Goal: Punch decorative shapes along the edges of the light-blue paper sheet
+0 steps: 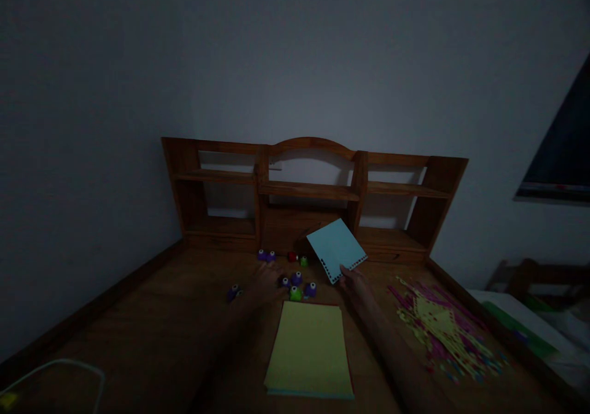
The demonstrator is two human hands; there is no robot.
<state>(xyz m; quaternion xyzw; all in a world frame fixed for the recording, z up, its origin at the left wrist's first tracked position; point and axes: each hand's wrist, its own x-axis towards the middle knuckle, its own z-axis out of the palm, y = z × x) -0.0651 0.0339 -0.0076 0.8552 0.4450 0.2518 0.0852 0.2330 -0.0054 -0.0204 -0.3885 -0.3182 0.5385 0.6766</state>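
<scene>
The room is dim. My right hand (353, 281) pinches a corner of a light blue paper sheet (335, 246), held tilted above the desk; one edge of the sheet carries a row of punched holes. My left hand (268, 275) reaches forward over the desk, fingers stretched toward a cluster of small craft punches (297, 284), purple, green and red. It holds nothing. In front of me lies a stack of coloured paper (310, 347) with a yellow sheet on top, between my forearms.
A wooden desk (152, 328) with raised side rails carries a hutch with shelves (308, 190) at the back. Scattered pink and yellow paper scraps (442, 328) cover the right side. A white cable (59, 368) loops at the near left. A bed edge shows at far right.
</scene>
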